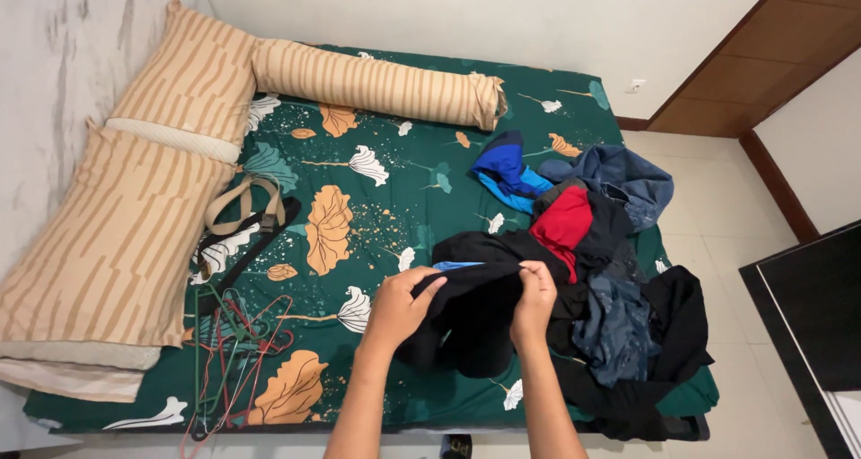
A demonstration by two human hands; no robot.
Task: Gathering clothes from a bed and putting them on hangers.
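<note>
A black garment [475, 311] lies bunched near the bed's [395, 217] front edge, its top hem pinched by both hands: left hand [401, 305] and right hand [535, 299], close together. Just right sits a clothes pile [610, 271]. Hangers [238, 347] lie at the front left corner, pillows [134, 217] along the left edge.

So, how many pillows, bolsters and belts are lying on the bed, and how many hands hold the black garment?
Striped pillows: 2
Striped bolster: 1
Belts: 2, one beige, one black
Hands on the black garment: 2, left hand, right hand
Total: 7
</note>
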